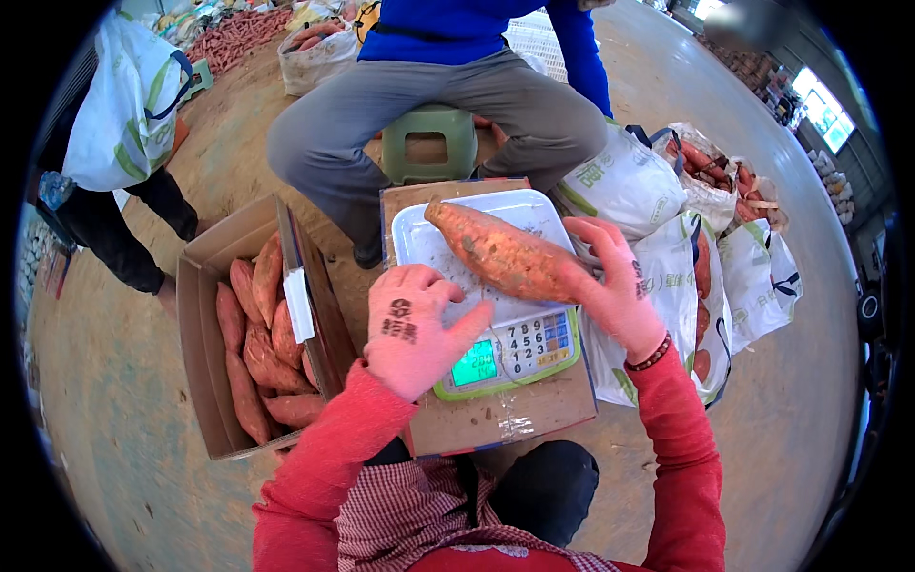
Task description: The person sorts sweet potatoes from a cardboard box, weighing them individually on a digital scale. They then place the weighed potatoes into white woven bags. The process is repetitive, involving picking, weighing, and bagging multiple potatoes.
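A large orange sweet potato (500, 250) lies slantwise over the white tray of a digital scale (414, 247). My right hand (607, 286) is at its lower right end, thumb and fingers apart around that end; whether it grips cannot be told. My left hand (422, 325), in a pink glove with dark print, is over the scale's lower left edge, fingers apart and nothing in it. The scale has a lit green display and a keypad, and rests on a closed cardboard box (500, 422). To the left, an open cardboard box (196, 357) holds several sweet potatoes (268, 357).
Across from me a person in grey trousers (343, 121) sits on a green plastic stool (429, 146). Filled white bags (658, 286) stand close on the right. At the upper left another person holds a white bag (129, 107). Behind lies a sweet potato pile (239, 39).
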`<state>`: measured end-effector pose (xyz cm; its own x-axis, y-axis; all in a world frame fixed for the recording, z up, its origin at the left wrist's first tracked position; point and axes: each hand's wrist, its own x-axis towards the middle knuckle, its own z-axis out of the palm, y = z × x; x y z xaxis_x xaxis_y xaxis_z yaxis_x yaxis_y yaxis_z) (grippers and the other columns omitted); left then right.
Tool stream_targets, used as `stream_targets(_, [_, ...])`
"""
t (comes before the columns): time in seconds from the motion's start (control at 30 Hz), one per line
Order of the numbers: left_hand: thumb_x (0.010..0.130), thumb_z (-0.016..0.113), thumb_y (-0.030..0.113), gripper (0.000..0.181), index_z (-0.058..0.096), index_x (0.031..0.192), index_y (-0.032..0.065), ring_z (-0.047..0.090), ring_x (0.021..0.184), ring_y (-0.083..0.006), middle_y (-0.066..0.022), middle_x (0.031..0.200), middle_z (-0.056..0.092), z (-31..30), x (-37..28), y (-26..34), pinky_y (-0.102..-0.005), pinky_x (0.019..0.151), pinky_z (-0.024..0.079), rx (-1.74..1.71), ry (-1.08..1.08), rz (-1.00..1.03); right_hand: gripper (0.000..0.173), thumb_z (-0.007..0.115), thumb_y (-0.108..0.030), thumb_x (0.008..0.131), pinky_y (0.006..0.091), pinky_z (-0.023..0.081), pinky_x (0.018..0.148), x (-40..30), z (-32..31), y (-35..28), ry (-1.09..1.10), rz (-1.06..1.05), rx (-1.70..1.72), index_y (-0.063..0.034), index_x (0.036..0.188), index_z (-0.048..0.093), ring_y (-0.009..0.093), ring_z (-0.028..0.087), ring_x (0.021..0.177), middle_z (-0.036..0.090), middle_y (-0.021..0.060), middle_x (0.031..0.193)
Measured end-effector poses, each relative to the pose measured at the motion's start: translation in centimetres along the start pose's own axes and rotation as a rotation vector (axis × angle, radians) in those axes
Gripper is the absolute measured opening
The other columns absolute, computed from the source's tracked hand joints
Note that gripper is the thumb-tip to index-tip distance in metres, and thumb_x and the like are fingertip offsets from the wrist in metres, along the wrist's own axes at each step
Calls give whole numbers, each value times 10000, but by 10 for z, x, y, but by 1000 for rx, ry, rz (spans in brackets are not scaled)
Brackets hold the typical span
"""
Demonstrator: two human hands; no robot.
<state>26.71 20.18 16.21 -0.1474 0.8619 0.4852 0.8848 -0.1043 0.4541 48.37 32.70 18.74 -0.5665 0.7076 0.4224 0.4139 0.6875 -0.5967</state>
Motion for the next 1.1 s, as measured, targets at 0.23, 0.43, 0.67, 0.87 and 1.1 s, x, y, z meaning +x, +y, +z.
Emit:
stream_targets(0.23, [736, 697, 291, 227, 674, 664, 77, 550, 845, -269, -67, 794, 583, 38, 9, 2, -408, 799, 411, 223, -56, 76, 668, 717, -441, 738, 442, 463, 843, 11, 23, -15, -103, -136, -377, -63, 1261, 545, 351, 573, 988, 592, 166, 1103])
stream_targets(0.43, [730, 658, 148, 153, 609, 616, 58, 550, 819, -291, -80, 778, 581, 51, 9, 7, -430, 736, 427, 46, 43, 77, 726, 703, -484, 746, 447, 469, 805, 13, 24, -15, -204, -97, -484, -90, 1322, 502, 337, 594, 921, 607, 142, 1025])
stream_targets(0.67, [735, 658, 192, 235, 523, 571, 93, 543, 744, -276, -67, 693, 533, 27, -34, 107, -402, 673, 421, -520, -118, 325, 677, 636, -489, 821, 430, 485, 747, 25, 33, -7, -167, -98, -506, -20, 1288, 497, 335, 616, 881, 634, 167, 978])
stream_targets(0.87, [858, 608, 394, 373, 665, 936, 34, 570, 889, -277, -111, 876, 609, 20, -108, 59, -370, 795, 435, -376, -651, 367, 904, 805, -346, 561, 425, 478, 854, 19, 31, -27, -201, -85, -459, -81, 1354, 463, 346, 584, 1002, 611, 150, 1071])
stream_targets(1.1, [908, 636, 211, 485, 491, 1329, 21, 540, 1136, -228, -112, 1146, 607, -56, -101, 22, -390, 994, 411, -1062, -351, -390, 836, 800, -248, 625, 343, 463, 923, 18, 34, -42, -185, 232, 128, -22, 1349, 449, 251, 591, 1082, 603, 164, 1158])
